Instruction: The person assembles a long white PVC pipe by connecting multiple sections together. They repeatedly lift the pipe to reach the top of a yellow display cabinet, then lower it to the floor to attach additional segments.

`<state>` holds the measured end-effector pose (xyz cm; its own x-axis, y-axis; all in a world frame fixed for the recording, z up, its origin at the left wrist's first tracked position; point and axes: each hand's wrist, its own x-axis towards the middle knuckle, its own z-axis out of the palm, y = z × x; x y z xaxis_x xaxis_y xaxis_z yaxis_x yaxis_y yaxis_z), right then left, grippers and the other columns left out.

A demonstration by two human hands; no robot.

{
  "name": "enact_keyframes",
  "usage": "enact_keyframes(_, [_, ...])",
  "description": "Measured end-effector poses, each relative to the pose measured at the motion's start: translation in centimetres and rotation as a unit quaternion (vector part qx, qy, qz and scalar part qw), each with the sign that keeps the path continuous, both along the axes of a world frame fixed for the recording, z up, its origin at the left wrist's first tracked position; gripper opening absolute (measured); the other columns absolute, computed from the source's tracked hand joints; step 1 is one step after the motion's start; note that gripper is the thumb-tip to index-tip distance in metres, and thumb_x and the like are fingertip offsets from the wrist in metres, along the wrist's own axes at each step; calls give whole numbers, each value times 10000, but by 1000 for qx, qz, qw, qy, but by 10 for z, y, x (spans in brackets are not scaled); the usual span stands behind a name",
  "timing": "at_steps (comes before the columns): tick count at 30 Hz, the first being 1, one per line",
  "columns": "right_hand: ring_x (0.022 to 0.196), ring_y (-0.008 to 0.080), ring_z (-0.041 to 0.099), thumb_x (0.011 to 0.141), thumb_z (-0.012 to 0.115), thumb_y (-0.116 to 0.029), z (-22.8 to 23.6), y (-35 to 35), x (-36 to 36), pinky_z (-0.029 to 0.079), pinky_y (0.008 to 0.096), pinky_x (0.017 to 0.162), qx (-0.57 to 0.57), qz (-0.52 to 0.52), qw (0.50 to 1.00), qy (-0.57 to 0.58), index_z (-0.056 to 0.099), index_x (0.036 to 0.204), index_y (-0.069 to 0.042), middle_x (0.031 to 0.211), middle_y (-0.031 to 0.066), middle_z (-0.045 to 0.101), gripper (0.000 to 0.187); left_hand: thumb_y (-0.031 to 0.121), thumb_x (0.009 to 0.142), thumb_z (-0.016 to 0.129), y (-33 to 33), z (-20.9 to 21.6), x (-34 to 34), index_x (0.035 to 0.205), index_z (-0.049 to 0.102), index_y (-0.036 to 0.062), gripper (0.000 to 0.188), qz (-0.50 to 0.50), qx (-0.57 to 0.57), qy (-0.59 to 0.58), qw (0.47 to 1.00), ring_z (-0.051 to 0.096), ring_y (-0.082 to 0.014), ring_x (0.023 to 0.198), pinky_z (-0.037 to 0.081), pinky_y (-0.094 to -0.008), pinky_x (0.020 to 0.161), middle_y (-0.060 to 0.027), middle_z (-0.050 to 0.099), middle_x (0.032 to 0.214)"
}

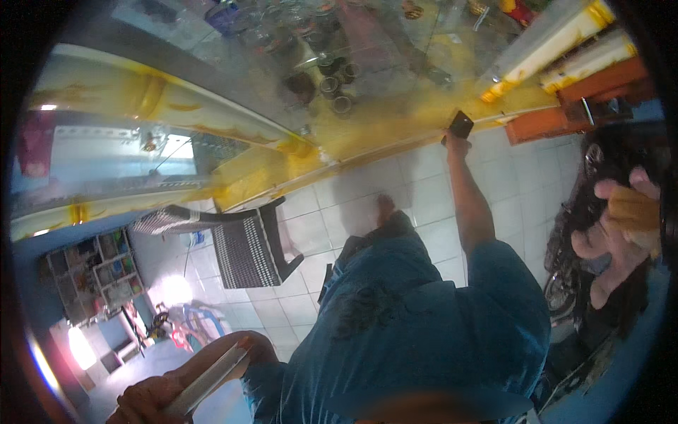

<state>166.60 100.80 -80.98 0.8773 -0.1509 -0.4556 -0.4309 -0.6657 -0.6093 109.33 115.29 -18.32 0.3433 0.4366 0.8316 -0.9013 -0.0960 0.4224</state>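
Observation:
At the lower left, my left hand [152, 397] is closed around a long, narrow, whitish object [212, 378] with straight edges; its exact kind cannot be made out. My right arm reaches forward to the yellow-edged counter [395, 134]. There my right hand [458, 144] grips a small black rectangular object [462, 125] that looks like a phone or a flat box. Behind it, the glass top of the counter shows several small round jars [330, 86], blurred, and I cannot tell whether they lie on or under the glass.
A dark woven chair [247, 247] stands on the tiled floor [304, 311] at the left. Beyond it are shelves [95, 272] with goods. A motorcycle [565, 283] and a large plush toy [618, 237] are at the right, near an orange-brown wooden piece [537, 126].

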Motion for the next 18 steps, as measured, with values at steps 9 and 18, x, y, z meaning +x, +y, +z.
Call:
enact_keyframes(9, [1376, 484, 422, 837, 654, -738, -84, 82, 39, 405, 579, 1116, -80, 52, 994, 61, 250, 1482, 120, 1519, 352, 310, 1146, 232, 959, 640, -18, 12, 44, 908, 556, 76, 185, 99, 5, 37, 994, 555, -114, 496, 488, -246, 406, -13, 585, 740])
enact_keyframes(18, [1400, 497, 388, 970, 587, -561, -39, 45, -67, 216, 621, 1184, 6, 173, 952, -254, 412, 1510, 14, 1517, 281, 432, 807, 153, 1021, 573, -21, -2, 22, 1042, 502, -20, 188, 62, -14, 32, 997, 406, -113, 376, 517, -302, 386, -100, 529, 717])
